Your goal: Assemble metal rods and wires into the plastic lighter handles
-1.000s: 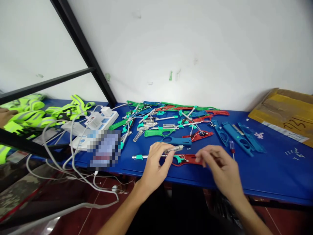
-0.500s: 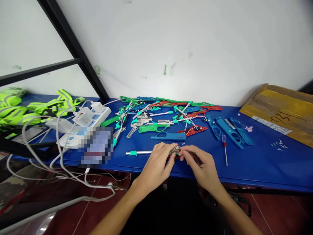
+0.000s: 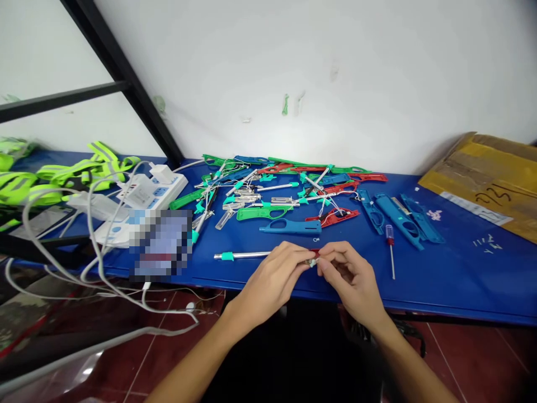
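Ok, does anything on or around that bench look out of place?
Yes: pale bits scattered loose on the right of the blue table, a tiny ring lying alone by a blue shell, and a green mark on the white wall. Each looks stray.

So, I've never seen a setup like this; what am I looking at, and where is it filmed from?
There is no robot here: these are a person's bare hands, seen by a camera on their head, looking forward and down. The left hand pinches a small pale piece, mostly hidden; the right hand has its fingertips beside it, perhaps gripping it too. On the blue table, a metal tube extends left from behind the left hand. Farther back lie casing halves, apparently from long lighters. To the right are a screwdriver and a cardboard box.
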Motion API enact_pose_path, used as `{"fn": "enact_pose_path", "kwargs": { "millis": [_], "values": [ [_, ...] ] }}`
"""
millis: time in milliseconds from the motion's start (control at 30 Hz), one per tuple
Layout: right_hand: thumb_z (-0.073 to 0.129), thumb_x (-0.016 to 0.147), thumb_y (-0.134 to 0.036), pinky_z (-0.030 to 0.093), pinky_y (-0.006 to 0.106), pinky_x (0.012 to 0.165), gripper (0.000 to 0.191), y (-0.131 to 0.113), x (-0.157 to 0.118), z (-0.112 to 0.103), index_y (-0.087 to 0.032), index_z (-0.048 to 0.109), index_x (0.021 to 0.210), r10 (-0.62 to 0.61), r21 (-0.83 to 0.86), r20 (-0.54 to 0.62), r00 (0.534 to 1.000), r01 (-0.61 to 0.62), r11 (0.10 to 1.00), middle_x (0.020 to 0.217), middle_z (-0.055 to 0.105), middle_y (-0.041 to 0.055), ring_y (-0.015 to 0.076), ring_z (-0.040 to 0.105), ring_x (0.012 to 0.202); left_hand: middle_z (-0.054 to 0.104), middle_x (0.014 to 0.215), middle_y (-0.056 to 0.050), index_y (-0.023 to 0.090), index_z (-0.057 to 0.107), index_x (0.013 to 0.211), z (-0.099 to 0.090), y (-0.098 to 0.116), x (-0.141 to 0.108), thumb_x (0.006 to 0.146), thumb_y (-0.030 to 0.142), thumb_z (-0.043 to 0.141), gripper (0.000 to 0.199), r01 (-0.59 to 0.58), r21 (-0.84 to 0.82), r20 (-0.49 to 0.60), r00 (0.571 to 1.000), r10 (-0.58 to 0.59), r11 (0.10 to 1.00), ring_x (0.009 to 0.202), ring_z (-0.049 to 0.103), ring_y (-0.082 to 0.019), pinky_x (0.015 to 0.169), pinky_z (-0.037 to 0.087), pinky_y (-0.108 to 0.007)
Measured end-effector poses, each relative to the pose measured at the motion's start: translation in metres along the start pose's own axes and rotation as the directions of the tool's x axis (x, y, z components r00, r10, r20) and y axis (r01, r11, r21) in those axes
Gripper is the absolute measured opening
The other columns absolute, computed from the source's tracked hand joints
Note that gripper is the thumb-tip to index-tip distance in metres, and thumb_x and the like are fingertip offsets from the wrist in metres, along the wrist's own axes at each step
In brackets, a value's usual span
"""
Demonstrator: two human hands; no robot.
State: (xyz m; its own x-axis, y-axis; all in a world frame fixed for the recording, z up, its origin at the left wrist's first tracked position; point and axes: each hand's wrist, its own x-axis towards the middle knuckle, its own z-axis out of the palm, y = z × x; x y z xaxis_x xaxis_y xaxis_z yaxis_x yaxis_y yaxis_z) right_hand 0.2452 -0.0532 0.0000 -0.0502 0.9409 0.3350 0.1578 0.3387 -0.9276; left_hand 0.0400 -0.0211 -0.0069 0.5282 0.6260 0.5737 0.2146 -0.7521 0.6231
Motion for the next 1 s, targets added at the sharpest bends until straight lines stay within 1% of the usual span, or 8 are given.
{"fn": "enact_pose_path", "kwargs": {
  "millis": [167,267,500,633,733,1000],
  "values": [
    [0.068,0.108,-0.031,0.051,0.021,0.063,0.006,0.000,-0.001,0.000,-0.026,0.070,0.112,-0.029,-0.011,0.019,0.999,0.029,1.000,0.079,0.072,-0.0037,0.0107,0.067,0.069,0.077,0.121,-0.010,0.021,0.064,0.136,0.000,-0.001,0.000,0.115,0.014,0.056,0.024,0.007,0.030,-0.013,1.000,-0.006,1.000,0.109,0.070,-0.025,0.095,0.059,-0.043],
    [0.067,0.109,-0.030,0.049,0.022,0.063,0.005,0.000,-0.001,0.000,-0.026,0.070,0.112,-0.040,-0.030,0.030,0.999,0.041,0.999,0.080,0.072,-0.0035,0.0107,0.066,0.069,0.077,0.122,-0.011,0.020,0.065,0.136,-0.001,-0.002,-0.001,0.114,0.014,0.056,0.024,-0.008,0.044,-0.020,1.000,0.009,0.999,0.108,0.070,-0.024,0.094,0.059,-0.043],
    [0.062,0.112,-0.028,0.043,0.024,0.061,0.005,0.003,-0.005,-0.002,-0.026,0.064,0.107,-0.039,-0.077,0.068,0.997,0.044,0.996,0.079,0.066,-0.0045,0.0105,0.059,0.066,0.078,0.124,-0.012,0.018,0.067,0.137,-0.003,-0.004,-0.001,0.112,0.009,0.059,0.028,-0.046,0.019,-0.040,0.998,0.046,0.999,0.107,0.068,-0.023,0.093,0.057,-0.042],
    [0.060,0.113,-0.027,0.047,0.026,0.066,0.004,0.007,-0.009,-0.003,-0.027,0.058,0.110,-0.037,-0.089,0.077,0.996,0.044,0.995,0.086,0.067,-0.0034,0.0127,0.062,0.073,0.078,0.125,-0.011,0.020,0.067,0.141,-0.003,-0.007,-0.003,0.111,0.008,0.060,0.033,-0.064,0.004,-0.046,0.997,0.064,0.998,0.109,0.068,-0.023,0.094,0.056,-0.042],
    [0.060,0.112,-0.025,0.049,0.026,0.070,0.005,0.008,-0.010,-0.004,-0.028,0.057,0.112,-0.046,-0.098,0.088,0.995,0.054,0.994,0.090,0.067,-0.0029,0.0131,0.064,0.078,0.078,0.126,-0.011,0.020,0.068,0.143,-0.002,-0.009,-0.005,0.109,0.004,0.061,0.038,-0.071,0.005,-0.049,0.996,0.072,0.997,0.111,0.067,-0.023,0.096,0.056,-0.043],
    [0.058,0.113,-0.022,0.048,0.025,0.068,0.008,0.009,-0.010,-0.003,-0.030,0.057,0.111,-0.090,-0.113,0.104,0.991,0.101,0.988,0.095,0.066,-0.0024,0.0130,0.064,0.079,0.078,0.127,-0.012,0.020,0.067,0.146,0.003,-0.012,-0.007,0.108,0.003,0.063,0.041,-0.098,-0.006,-0.111,0.989,0.097,0.995,0.111,0.069,-0.023,0.094,0.058,-0.043]
  ]
}}
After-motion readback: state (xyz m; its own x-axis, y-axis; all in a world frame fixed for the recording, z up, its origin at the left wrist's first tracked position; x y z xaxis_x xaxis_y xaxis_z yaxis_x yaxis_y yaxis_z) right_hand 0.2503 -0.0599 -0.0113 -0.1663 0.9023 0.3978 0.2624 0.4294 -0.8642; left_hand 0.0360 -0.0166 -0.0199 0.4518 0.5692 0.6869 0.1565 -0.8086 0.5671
